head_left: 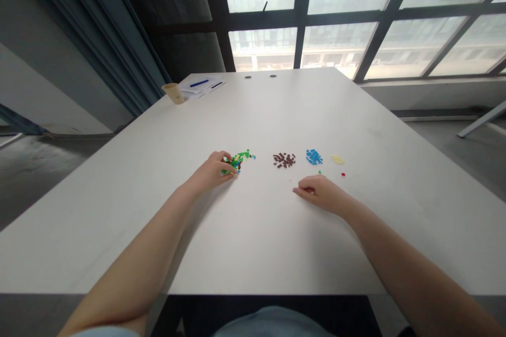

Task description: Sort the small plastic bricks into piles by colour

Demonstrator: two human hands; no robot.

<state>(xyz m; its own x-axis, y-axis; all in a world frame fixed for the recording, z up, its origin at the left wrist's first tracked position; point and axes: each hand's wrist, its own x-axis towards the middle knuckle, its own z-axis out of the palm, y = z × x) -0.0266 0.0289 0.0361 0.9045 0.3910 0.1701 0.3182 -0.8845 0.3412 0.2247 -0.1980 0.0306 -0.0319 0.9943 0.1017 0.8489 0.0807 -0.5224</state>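
Observation:
My left hand [215, 169] rests on the white table [276, 116] with its fingers curled into a small mixed pile of mostly green pieces [239, 159]. My right hand [319, 192] lies on the table, fingers curled inward in a loose fist; what it holds, if anything, is hidden. To the right of the green pile sit a brown pile [284, 160], a blue pile [313, 156] and a few pale yellow pieces [337, 159]. A single red piece [343, 174] and a tiny green piece [320, 172] lie just beyond my right hand.
A tan paper cup [174, 93] stands at the far left corner beside papers with a blue pen [200, 84]. Two round cable holes [260, 76] mark the far edge. Large windows rise behind the table; a curtain hangs at left.

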